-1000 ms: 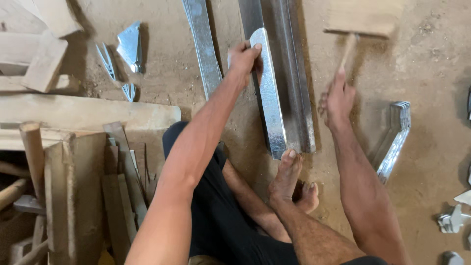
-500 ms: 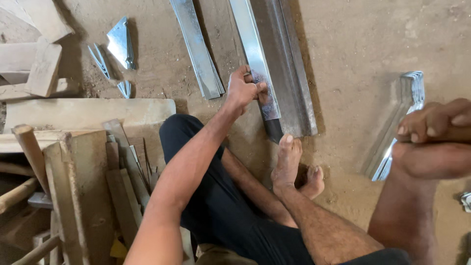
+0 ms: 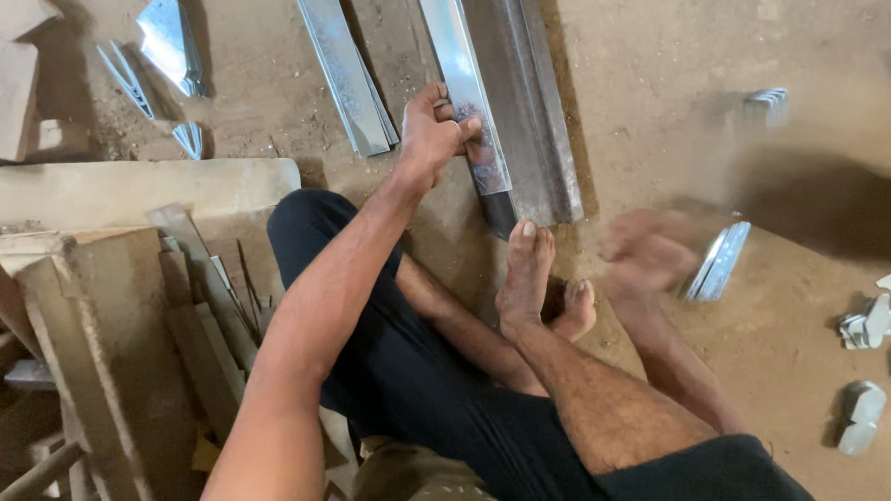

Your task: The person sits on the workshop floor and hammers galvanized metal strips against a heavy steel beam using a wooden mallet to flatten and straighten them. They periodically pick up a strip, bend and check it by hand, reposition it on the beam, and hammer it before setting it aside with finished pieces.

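My left hand (image 3: 436,134) is shut on the near end of a shiny metal strip (image 3: 462,79), pressing it against a dark steel angle bar (image 3: 531,111) that lies on the dirt floor. My bare foot (image 3: 524,274) rests just below the bar's end. Right of that foot, my right hand (image 3: 650,255) is a motion blur low over the floor. It looks closed on the handle of a wooden mallet, whose head is only a tan smear (image 3: 807,153) to the upper right. A folded metal piece (image 3: 716,262) lies beside this hand.
More flat metal strips (image 3: 345,79) lie left of the bar. Pointed sheet offcuts (image 3: 169,42) sit at top left. A wooden board (image 3: 139,190) and stacked timber scraps (image 3: 93,325) fill the left side. Small bent metal pieces (image 3: 868,320) lie at the right edge.
My right hand rose close to the camera with the mallet, then came down fast beside my foot. My left hand stayed on the strip, sliding nearer its end.
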